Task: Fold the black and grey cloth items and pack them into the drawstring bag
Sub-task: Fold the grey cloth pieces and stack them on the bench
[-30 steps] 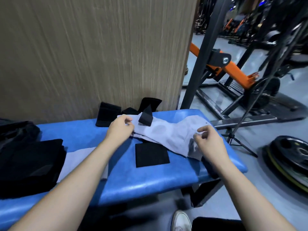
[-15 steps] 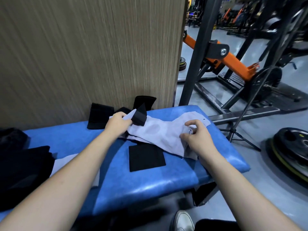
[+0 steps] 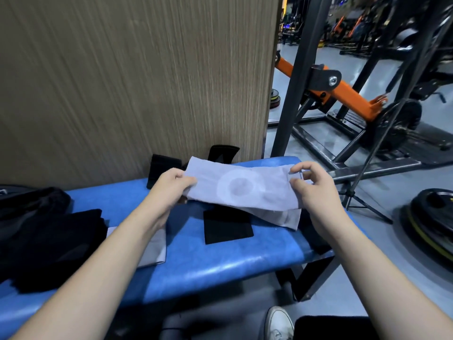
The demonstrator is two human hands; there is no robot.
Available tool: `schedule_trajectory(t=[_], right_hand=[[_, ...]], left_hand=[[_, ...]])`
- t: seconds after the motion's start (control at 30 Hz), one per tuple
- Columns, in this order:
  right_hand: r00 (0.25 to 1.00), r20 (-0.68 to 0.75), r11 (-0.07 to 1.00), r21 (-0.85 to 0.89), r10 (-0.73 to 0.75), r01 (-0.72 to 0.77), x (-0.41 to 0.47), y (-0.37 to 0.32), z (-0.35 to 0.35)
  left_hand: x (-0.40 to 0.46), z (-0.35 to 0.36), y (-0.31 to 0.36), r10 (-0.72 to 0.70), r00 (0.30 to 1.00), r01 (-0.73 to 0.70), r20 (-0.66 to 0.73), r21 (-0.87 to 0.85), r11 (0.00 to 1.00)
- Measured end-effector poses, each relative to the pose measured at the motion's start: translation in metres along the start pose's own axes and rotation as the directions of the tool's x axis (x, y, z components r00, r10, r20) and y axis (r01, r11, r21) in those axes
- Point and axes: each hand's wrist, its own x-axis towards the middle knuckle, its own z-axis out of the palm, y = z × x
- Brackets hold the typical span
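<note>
I see the grey cloth (image 3: 245, 190) at frame centre, held flat just above the blue bench (image 3: 220, 263). My left hand (image 3: 171, 187) pinches its left end; my right hand (image 3: 311, 190) pinches its right end between thumb and fingers. A black square (image 3: 226, 227) lies on the bench beneath it, a black pile (image 3: 49, 241) at left.

Blue bench (image 3: 220, 263): black square cloth (image 3: 226, 227), black pile (image 3: 49, 244), grey cloth (image 3: 157, 246)

Black cloth pile (image 3: 49, 244) cut off at left edge, folded black square (image 3: 226, 228) partly under grey cloth (image 3: 245, 190)
</note>
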Motion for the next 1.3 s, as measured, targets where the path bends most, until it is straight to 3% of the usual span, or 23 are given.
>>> schedule_trajectory(t=[0.23,0.33,0.43,0.53,0.87,1.07,1.3], right_hand=[[0.991,0.131,0.985,-0.164,-0.036,0.058,-0.017,0.003,0.0],[0.984,0.181,0.972,-0.234,0.008,0.035,-0.021,0.008,0.006],[0.977,0.214,0.906,-0.414,0.005,0.087,-0.02,0.018,0.012],[0.968,0.25,0.832,-0.535,-0.013,0.15,-0.02,0.023,0.017],[0.917,0.362,0.962,-0.144,-0.167,0.232,-0.05,-0.015,0.056],[0.837,0.501,0.933,-0.14,-0.221,0.33,-0.07,-0.015,0.104],[0.78,0.613,0.876,-0.302,-0.124,0.377,-0.079,-0.003,0.14]], left_hand=[[-0.056,-0.001,-0.038,-0.026,0.998,0.028,0.062,-0.035,0.999],[-0.067,-0.001,-0.05,-0.018,0.994,0.007,0.109,0.099,0.995],[-0.077,0.001,-0.064,-0.054,0.992,0.025,0.113,0.24,0.97],[-0.083,0.001,-0.071,-0.079,0.993,0.051,0.092,0.271,0.961],[-0.084,0.0,-0.072,-0.061,0.993,0.047,0.098,0.141,0.989],[-0.083,0.006,-0.074,-0.1,0.987,0.093,0.125,0.064,0.994],[-0.085,0.004,-0.071,-0.122,0.985,0.134,0.121,-0.098,0.986]])
